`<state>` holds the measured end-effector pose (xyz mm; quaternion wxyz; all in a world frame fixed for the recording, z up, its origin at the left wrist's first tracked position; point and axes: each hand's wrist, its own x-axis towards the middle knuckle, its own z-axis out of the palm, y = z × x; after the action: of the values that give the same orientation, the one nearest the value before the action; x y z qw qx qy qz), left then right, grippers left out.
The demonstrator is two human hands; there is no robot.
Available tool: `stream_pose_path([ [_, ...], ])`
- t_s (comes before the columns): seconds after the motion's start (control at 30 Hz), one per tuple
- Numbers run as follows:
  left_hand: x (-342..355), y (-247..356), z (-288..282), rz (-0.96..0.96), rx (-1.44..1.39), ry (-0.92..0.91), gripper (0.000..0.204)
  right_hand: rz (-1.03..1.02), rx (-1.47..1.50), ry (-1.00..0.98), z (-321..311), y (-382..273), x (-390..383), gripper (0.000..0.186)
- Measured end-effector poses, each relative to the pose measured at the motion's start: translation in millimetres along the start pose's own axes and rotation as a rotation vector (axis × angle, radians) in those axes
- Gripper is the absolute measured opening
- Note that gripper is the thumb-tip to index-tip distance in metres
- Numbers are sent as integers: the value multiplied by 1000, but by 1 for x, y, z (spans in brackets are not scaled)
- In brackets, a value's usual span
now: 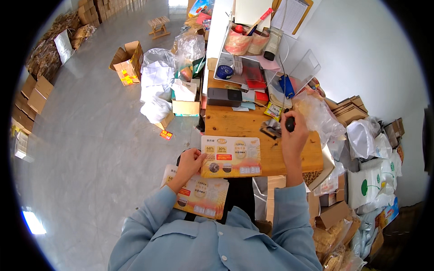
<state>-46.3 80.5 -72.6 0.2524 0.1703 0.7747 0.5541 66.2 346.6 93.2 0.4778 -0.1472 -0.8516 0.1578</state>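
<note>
Yellow pouch on the table, just right of my left hand, which meets its edge, pinching or pressing, can't tell | right hand closed round black-knobbed metal tool | probably readying tool | next calls for pouch flat, tool level

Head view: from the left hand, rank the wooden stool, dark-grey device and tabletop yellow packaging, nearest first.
1. Tabletop yellow packaging: at the left hand, on its right.
2. Dark-grey device: farther up the table.
3. Wooden stool: on the floor, far back left.
</note>
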Motion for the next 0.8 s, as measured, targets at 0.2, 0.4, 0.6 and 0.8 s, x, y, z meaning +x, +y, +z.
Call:
stream_pose_path([
  [0.2,9,18,5,35,99,42,25,-111,83,-205,38,-37,-21,19],
  [0.4,12,4,5,148,183,62,27,-89,124,-335,70,-52,-45,20],
  [0.6,1,23,0,62,246,116,35,-146,122,-280,82,-41,-52,30],
  [0.8,3,17,0,144,317,91,34,-112,176,-223,92,-40,-65,34],
])
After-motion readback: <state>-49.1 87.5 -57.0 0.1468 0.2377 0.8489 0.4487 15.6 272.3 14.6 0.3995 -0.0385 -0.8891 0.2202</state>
